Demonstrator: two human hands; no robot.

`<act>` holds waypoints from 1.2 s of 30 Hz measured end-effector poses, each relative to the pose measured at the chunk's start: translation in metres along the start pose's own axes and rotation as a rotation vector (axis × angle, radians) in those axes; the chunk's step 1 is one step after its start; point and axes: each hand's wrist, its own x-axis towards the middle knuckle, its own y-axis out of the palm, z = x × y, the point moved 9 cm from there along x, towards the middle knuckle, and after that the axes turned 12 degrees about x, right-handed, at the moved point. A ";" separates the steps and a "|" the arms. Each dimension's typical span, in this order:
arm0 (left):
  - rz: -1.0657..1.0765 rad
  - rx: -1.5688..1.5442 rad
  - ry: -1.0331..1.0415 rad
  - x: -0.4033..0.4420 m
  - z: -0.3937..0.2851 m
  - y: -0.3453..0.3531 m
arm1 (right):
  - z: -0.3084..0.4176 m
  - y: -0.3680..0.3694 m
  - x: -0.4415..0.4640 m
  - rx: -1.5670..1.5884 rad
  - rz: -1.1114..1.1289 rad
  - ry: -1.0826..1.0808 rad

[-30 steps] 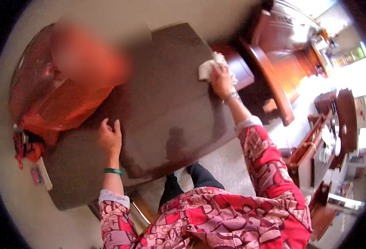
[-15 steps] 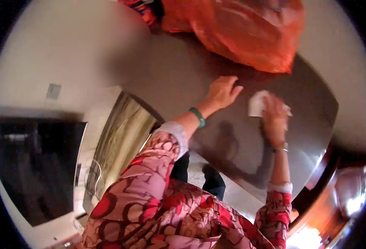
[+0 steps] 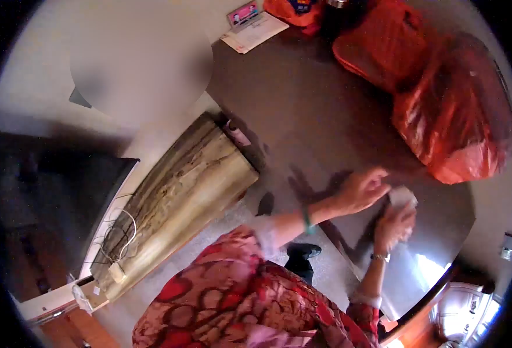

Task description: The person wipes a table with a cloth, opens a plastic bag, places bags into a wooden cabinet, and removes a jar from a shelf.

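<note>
My right hand (image 3: 395, 229) is closed on a folded white cloth (image 3: 404, 196), which sticks out past the fingertips over the dark table (image 3: 320, 110). I cannot tell whether it is fabric or a paper wipe. Just left of it, my left hand (image 3: 361, 192) is raised above the tabletop, fingers loosely curled with a gap at the thumb and nothing in them. A green bangle (image 3: 308, 220) circles the left wrist, and a watch or bracelet (image 3: 380, 257) the right one.
Red plastic bags (image 3: 447, 116) stand along the table's far right side. Papers (image 3: 255, 32) and another red bag (image 3: 295, 14) lie at the far end. A wood-patterned cabinet (image 3: 177, 197) with a white cable (image 3: 131, 232) and a dark television (image 3: 64, 203) are on the left.
The view has swung, showing more of the table and cabinet. My left hand has come closer to the right one, its fingers more curled. The cloth is now more bunched in my right hand.
</note>
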 end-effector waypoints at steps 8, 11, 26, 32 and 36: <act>-0.399 -0.058 -0.374 -0.176 0.107 -0.257 | 0.460 0.040 0.027 0.633 0.072 -0.806; -0.517 0.140 -0.503 -0.223 0.112 -0.312 | 0.582 0.044 0.010 0.598 0.110 -0.973; -0.576 0.069 -0.666 -0.290 0.146 -0.276 | 0.530 0.008 -0.045 0.680 0.139 -1.356; -0.693 0.363 -0.545 -0.348 0.084 -0.256 | 0.427 -0.002 -0.080 0.605 0.097 -1.294; -0.444 0.309 -0.853 -0.427 0.061 -0.239 | 0.364 -0.007 -0.100 0.611 0.104 -1.312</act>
